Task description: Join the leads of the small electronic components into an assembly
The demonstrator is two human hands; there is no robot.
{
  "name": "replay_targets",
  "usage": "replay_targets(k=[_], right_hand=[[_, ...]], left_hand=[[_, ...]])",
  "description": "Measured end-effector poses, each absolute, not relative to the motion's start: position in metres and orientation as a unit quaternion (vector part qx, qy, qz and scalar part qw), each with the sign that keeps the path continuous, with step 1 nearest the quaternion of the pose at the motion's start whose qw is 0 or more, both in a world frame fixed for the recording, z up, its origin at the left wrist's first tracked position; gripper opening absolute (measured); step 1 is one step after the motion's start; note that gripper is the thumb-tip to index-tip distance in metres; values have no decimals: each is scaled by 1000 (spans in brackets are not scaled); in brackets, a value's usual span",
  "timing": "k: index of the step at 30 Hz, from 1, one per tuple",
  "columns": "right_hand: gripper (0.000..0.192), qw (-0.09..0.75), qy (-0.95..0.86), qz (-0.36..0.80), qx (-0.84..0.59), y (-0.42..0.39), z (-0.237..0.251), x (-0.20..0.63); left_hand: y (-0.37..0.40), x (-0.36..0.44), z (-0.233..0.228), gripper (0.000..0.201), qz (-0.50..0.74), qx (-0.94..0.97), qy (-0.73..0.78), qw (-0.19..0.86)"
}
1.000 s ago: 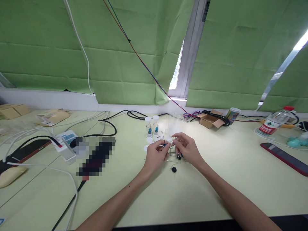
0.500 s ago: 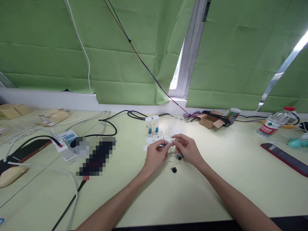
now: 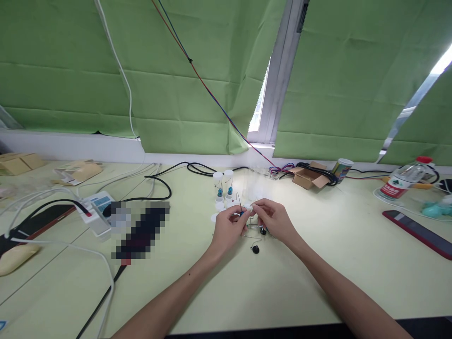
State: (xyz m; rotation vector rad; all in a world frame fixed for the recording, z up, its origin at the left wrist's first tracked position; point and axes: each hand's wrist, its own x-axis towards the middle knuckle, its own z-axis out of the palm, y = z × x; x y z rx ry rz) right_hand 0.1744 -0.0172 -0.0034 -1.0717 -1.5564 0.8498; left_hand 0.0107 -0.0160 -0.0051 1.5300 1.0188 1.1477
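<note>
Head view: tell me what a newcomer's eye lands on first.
The two hands meet mid-table, the left hand and right hand pinching a small blue wired part between them. Behind hang green blinds, crossed by a red-and-blue wire.

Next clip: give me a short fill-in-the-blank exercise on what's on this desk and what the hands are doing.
1. Both hands, the left hand and right hand, meet over the pale ___ table.
2. The water bottle at the far right has a ___ cap.
3. The two small clear vials behind the hands stand ___.
4. The window blinds are ___.

Missing words: green; red; upright; green
</note>
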Motion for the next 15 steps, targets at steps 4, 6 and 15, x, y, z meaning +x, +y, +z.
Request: replay_targets(k=[4, 6, 15], right_hand=[[27, 502, -652, 349, -449, -18, -3, 174], [28, 496, -656, 345, -452, -18, -2, 175], [37, 467, -679, 305, -477, -18, -2, 175]], left_hand=[[-16, 11, -5, 29, 471, 625, 413, 466], [-16, 11, -4, 29, 472, 624, 412, 466], [-15, 11, -5, 29, 468, 621, 423, 465]])
